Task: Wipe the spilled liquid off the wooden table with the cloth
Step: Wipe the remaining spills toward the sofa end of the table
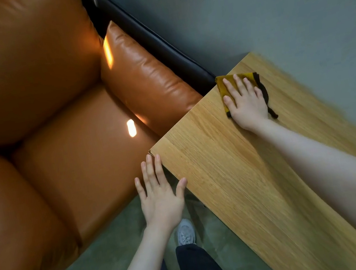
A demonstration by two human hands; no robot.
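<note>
Wiping step in hand. Right hand (246, 101) lies flat on the cloth (229, 85), fingers spread and straight, palm pressing it down on the wooden surface (240, 183). No pinch there, the grip is just a flat press. Cloth is mustard yellow with a dark edge, sitting at the far end of the surface close to the edge beside the sofa (53, 133), one corner right at that edge. A dark strip of it trails out past the wrist side of the hand.

Left hand (158, 190) is spread, holding nothing, fingers straight. It is at the near corner of the surface, thumb tip at the edge; touching or just off it, cannot tell.

Spilled liquid: none can be made out on the wood, no puddle or sheen that reads as wet. So how much is left to wipe cannot be judged from here.

Next move, as a guess: keep the palm pressed down and drag the cloth back across the wood, away from the edge, so nothing gets pushed off toward the orange sofa cushion. Cloth sits half bunched under the hand, may need flattening to cover more.

Shoe (186, 232) and dark trouser leg below on the green floor
</note>
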